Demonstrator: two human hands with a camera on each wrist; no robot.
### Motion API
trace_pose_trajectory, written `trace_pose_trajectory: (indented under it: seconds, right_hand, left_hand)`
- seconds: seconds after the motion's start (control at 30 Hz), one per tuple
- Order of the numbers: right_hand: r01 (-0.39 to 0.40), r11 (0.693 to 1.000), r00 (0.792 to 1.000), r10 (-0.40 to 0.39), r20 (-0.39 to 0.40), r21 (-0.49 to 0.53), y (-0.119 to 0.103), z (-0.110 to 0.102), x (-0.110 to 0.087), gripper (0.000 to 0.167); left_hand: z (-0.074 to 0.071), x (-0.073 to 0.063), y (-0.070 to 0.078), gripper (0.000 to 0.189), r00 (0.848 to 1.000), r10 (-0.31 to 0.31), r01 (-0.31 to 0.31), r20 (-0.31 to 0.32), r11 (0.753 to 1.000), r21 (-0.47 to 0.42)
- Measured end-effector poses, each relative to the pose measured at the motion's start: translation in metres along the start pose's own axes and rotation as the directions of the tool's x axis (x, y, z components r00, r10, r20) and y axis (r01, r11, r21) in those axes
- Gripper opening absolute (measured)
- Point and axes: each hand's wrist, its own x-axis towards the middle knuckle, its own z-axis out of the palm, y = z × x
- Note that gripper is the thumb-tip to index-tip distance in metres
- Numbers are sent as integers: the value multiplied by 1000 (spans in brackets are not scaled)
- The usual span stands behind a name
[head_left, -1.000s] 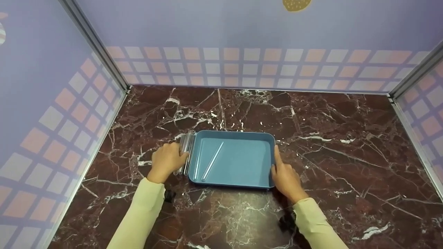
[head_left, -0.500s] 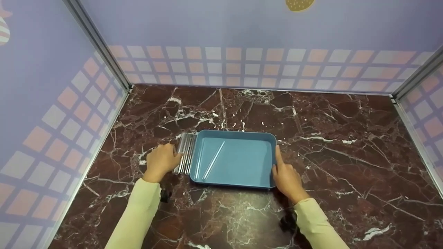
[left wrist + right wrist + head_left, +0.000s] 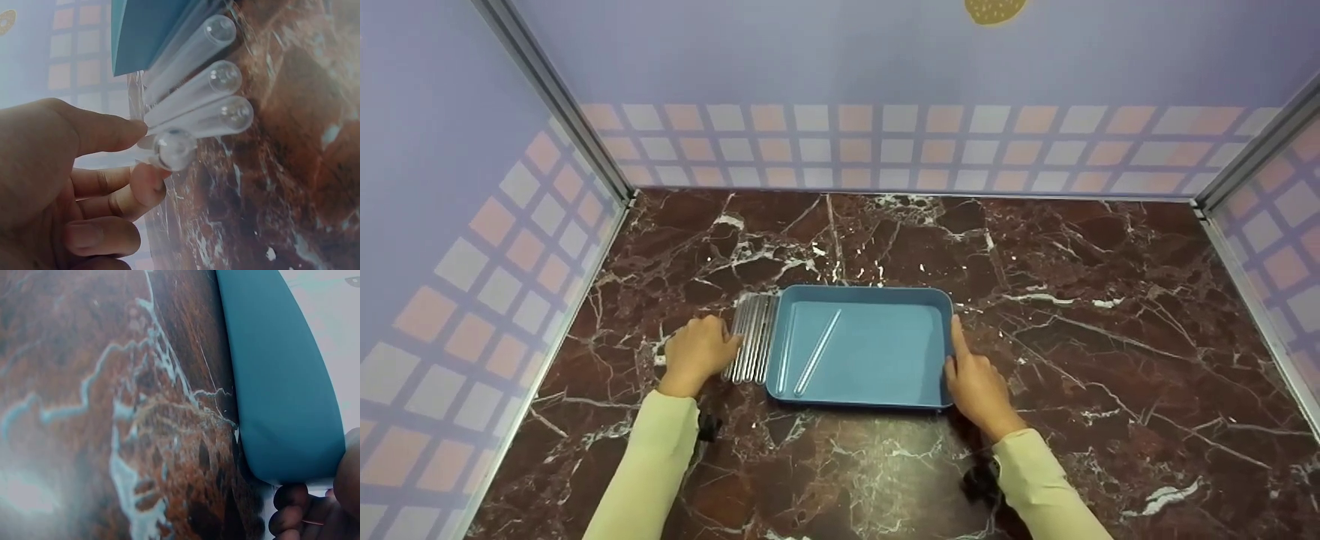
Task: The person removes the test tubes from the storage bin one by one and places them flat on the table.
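Observation:
Several clear test tubes (image 3: 751,337) lie side by side along the left wall of a blue rectangular tray (image 3: 885,352). My left hand (image 3: 700,352) is at the row's outer side. In the left wrist view, its thumb and index finger pinch the outermost test tube (image 3: 175,149), whose rounded end faces the camera. One more test tube (image 3: 817,352) lies slanted inside the tray, and another (image 3: 786,352) lies along its left inner side. My right hand (image 3: 979,390) holds the tray's right wall, index finger straight along it; in the right wrist view its other fingers (image 3: 289,517) curl by the tray's corner.
The tray and tubes stand on a dark red marble-patterned tabletop (image 3: 1110,360). A back wall panel (image 3: 885,60) and a left side panel (image 3: 457,225) with printed squares enclose it; another panel stands at the right.
My left hand has moved left, away from the tray. The bunched test tubes beside it now lie spread in a wider, flatter row. My right hand and the tray have stayed put.

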Motion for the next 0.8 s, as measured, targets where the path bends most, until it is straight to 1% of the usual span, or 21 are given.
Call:
trace_pose_trajectory:
  seconds: [0.13, 0.23, 0.33, 0.6, 0.8]
  right_hand:
    - [-3, 1000, 1000, 3, -3, 3, 0, 0, 0, 67]
    - [5, 1000, 1000, -5, -16, -3, 1, 1, -1, 66]
    - [13, 1000, 1000, -14, -27, -8, 1, 1, -2, 65]
    - [10, 1000, 1000, -10, -24, 1, -1, 0, -3, 65]
    - [13, 1000, 1000, -13, -21, 0, 0, 0, -2, 67]
  left_hand:
    - [0, 2, -2, 48, 1000, -2, 2, 10, 1000, 14]
    - [1, 4, -3, 51, 999, -3, 3, 37, 1000, 11]
    - [2, 6, -3, 52, 999, -6, 6, 49, 1000, 8]
    - [6, 11, -5, 47, 999, -11, 10, 52, 1000, 20]
    - [7, 12, -5, 45, 999, -12, 11, 45, 1000, 16]
